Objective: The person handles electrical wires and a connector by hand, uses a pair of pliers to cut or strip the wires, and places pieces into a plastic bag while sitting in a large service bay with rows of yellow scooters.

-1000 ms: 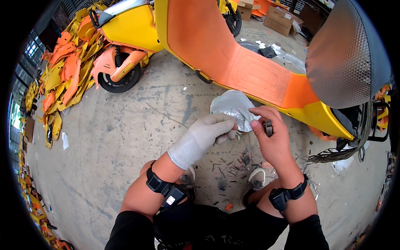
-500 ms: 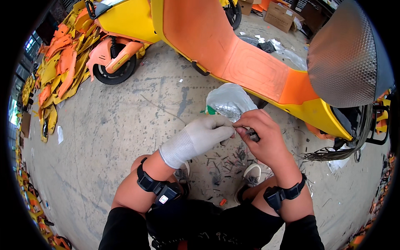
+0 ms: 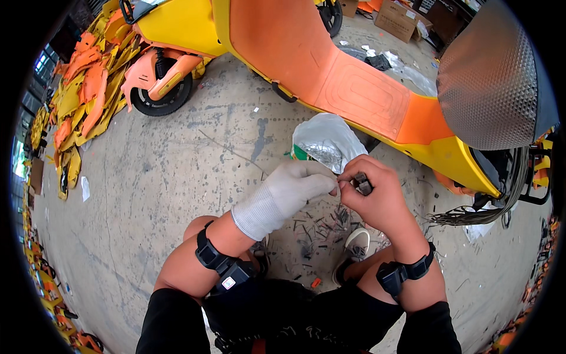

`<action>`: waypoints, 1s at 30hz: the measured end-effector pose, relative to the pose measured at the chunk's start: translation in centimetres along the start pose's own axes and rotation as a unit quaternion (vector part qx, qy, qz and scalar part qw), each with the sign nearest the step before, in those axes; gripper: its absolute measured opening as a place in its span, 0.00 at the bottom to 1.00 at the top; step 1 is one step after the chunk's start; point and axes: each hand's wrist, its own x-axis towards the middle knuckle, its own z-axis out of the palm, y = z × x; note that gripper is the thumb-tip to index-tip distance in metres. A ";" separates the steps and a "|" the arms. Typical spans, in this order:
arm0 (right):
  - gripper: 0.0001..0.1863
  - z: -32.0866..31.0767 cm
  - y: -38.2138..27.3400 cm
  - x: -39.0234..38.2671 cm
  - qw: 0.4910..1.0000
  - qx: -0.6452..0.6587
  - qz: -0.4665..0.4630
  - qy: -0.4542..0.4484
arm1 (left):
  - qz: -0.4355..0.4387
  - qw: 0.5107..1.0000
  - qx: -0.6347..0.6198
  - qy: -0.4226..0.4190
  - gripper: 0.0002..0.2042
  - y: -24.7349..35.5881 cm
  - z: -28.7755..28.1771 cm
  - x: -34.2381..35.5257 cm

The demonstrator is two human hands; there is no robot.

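Note:
In front of my knees my two hands meet, fingertips almost touching. My left hand (image 3: 289, 192), in a pale knit glove, is closed in a pinch; what it grips is too small to make out. My bare right hand (image 3: 380, 192) is closed too, with a small dark blocky piece (image 3: 363, 184) tucked in its curled fingers. Its thumb and forefinger pinch close to the gloved fingertips. Just beyond the hands stands an open clear plastic bag (image 3: 327, 140) with shiny silvery contents. Small dark scraps (image 3: 321, 230) litter the floor below.
A yellow and orange scooter (image 3: 365, 88) stretches across the far side, its textured grey seat (image 3: 489, 82) at right. Dark cables (image 3: 483, 217) hang below its rear. Orange and yellow panels (image 3: 88, 88) are heaped at far left. A cardboard box (image 3: 396, 20) sits at the back.
Both hands have shifted slightly right. The right fingers have turned a little, so more of the dark piece shows.

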 end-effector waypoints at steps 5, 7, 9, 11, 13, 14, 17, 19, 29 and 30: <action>0.06 -0.4 -0.5 0.1 1.000 0.022 0.016 -0.005 | 0.010 0.997 -0.081 -0.012 0.05 -0.6 0.5 -0.2; 0.06 -0.6 -0.5 0.0 0.999 0.034 0.022 0.001 | 0.002 0.994 -0.110 -0.021 0.05 -0.3 0.8 -0.3; 0.05 -0.6 -0.4 -0.1 0.999 0.041 0.019 0.009 | 0.011 0.989 -0.141 -0.031 0.05 -0.5 1.0 -0.3; 0.06 -0.8 -0.8 0.0 0.999 0.034 0.013 0.013 | 0.022 0.983 -0.175 -0.052 0.06 -0.8 1.0 -0.3; 0.05 -0.9 -1.1 0.1 0.999 0.036 0.017 0.015 | 0.035 0.973 -0.213 -0.083 0.08 -1.2 0.6 -0.4; 0.05 -1.0 -1.3 0.1 0.999 0.042 0.023 0.015 | 0.039 0.976 -0.195 -0.092 0.09 -1.4 0.3 -0.2; 0.06 -1.0 -0.5 -0.1 0.999 0.042 -0.010 0.013 | 0.065 0.994 -0.047 -0.069 0.09 -0.9 -0.1 -0.3; 0.06 -1.1 -0.1 -0.3 0.999 0.028 -0.039 0.018 | 0.102 0.979 0.174 0.005 0.09 1.0 0.6 -1.0; 0.08 -1.3 -0.1 -0.5 0.996 -0.018 -0.092 0.002 | 0.108 0.941 0.322 0.014 0.09 2.0 0.8 -1.4; 0.08 -1.3 -0.1 -0.4 0.995 -0.022 -0.097 -0.002 | 0.108 0.940 0.323 0.011 0.09 2.0 0.8 -1.4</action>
